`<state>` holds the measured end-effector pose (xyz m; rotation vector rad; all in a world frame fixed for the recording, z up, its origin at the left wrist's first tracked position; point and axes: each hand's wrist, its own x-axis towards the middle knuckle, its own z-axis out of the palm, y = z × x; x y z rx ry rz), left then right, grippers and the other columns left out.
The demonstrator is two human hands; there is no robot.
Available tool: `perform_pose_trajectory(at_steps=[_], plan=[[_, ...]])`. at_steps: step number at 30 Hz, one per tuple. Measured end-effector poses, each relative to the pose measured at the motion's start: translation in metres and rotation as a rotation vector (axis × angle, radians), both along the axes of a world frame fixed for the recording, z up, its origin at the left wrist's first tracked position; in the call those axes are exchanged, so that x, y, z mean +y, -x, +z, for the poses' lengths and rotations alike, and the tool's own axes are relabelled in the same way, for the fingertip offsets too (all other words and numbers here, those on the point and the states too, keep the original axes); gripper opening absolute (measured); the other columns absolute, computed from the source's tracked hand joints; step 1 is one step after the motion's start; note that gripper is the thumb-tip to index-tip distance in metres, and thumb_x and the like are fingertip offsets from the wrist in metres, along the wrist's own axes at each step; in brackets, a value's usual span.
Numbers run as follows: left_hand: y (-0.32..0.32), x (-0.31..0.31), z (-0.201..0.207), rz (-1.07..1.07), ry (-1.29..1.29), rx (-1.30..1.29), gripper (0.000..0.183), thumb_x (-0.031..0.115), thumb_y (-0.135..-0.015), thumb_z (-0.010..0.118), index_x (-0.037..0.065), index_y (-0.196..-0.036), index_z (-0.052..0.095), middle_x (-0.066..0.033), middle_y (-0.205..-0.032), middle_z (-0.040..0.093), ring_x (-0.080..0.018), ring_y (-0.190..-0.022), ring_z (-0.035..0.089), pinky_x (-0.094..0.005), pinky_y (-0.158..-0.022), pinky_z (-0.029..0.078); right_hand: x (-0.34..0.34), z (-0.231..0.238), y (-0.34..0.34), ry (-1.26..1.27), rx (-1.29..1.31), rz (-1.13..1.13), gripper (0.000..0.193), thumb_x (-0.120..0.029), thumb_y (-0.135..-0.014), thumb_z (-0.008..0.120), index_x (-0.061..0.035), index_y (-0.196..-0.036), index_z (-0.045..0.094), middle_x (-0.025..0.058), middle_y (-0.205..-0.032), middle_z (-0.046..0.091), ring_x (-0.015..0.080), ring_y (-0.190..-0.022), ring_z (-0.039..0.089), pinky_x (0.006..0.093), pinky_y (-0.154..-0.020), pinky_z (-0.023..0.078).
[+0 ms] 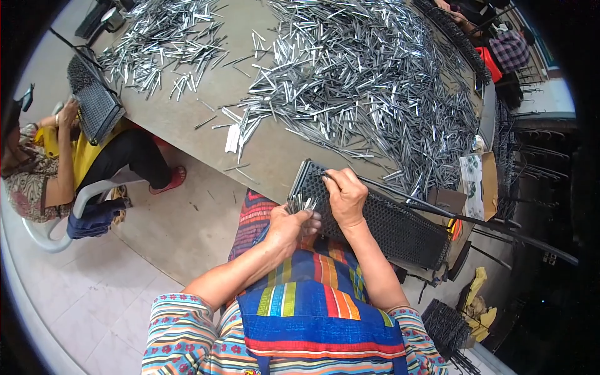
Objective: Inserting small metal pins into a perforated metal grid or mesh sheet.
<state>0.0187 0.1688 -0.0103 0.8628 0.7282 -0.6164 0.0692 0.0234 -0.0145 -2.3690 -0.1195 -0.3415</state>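
My left hand (289,226) is closed around a small bunch of thin metal strips (301,205), their ends fanning out past the fingers. Across my lap and against the table edge lies a long black perforated rack (400,226) with rows of small holes. Over its left end, my right hand (345,195) is pinched, thumb and fingertips together at the holes. Whatever sits between those fingertips is too small to make out. A big heap of silver metal strips (369,81) covers the table beyond my hands.
The grey table (175,119) carries a second strip pile (165,44) at far left. At left, a seated person (56,156) holds a similar black rack (94,103). An opened cardboard box (480,184) and a black rod (487,228) are at right. Yellow cloth (480,306) lies lower right.
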Motion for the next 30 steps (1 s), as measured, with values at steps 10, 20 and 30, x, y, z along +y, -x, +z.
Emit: perform_pose_trajectory(at_steps=[10,20,30], plan=[[-0.002,-0.002,0.010,0.002,0.099,-0.014,0.012,-0.004,-0.086,0.058,-0.003,-0.097,0.061,-0.0129,-0.082,0.068,-0.0208,-0.066,0.068,-0.0293,-0.056,0.059,-0.002,0.012,0.029,-0.864,0.809,-0.042,0.006,-0.003,-0.077,0.069,0.0026,-0.078,0.067,0.0039,-0.067,0.063,0.0069,-0.053,0.053,0.0206,-0.050,0.041],[0.000,-0.010,0.008,0.031,0.043,0.013,0.009,0.002,-0.088,0.058,-0.001,-0.096,0.060,-0.0147,-0.085,0.068,-0.0229,-0.069,0.068,-0.0339,-0.058,0.060,-0.017,0.009,0.023,-0.881,0.608,-0.172,0.003,-0.002,-0.080,0.065,0.0009,-0.080,0.067,-0.0010,-0.060,0.058,0.0024,-0.042,0.042,0.0189,-0.038,0.029],[0.003,-0.011,0.004,0.005,0.059,0.031,0.006,0.002,-0.088,0.058,-0.002,-0.093,0.060,-0.0128,-0.083,0.068,-0.0205,-0.063,0.068,-0.0303,-0.052,0.058,-0.022,0.007,0.028,-0.882,0.812,-0.117,0.003,0.001,-0.078,0.067,0.0011,-0.080,0.065,0.0006,-0.060,0.059,0.0035,-0.040,0.042,0.0185,-0.036,0.029]])
